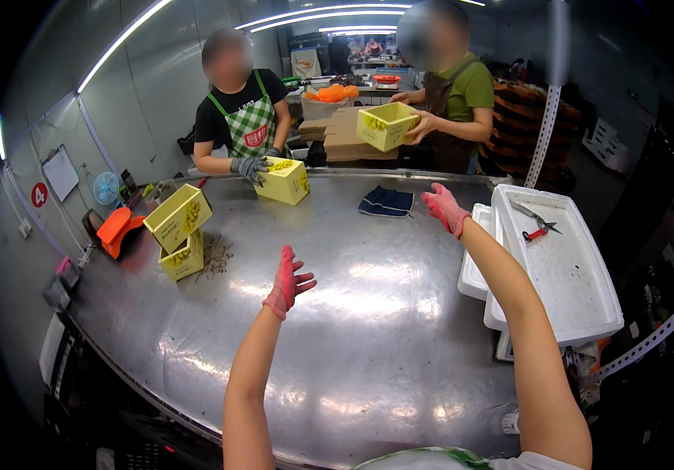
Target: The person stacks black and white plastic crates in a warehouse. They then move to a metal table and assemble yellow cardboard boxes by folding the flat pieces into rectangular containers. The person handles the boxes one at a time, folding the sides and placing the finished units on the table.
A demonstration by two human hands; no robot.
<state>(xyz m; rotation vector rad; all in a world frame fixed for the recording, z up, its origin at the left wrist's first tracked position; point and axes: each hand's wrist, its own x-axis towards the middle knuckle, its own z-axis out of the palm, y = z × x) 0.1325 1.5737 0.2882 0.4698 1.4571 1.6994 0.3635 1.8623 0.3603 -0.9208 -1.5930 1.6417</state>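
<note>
Shiny metal table [400, 368] stretches away below both arms. Over it hangs the left hand [286, 282], pink-gloved and empty, fingers apart. At the right side, a white foam tray [568, 282] holds red-handled shears [539, 233]. Of the stacked yellow boxes [178, 219], the upper sits tilted — a nudge could well topple it. Farther on, the right hand [444, 209], fingers wide around nothing, is just beside a dark blue cloth [386, 201] lying on the table. Counted: one cloth, two co-workers [464, 94] opposite, four yellow boxes — two stacked, one with each co-worker.
</note>
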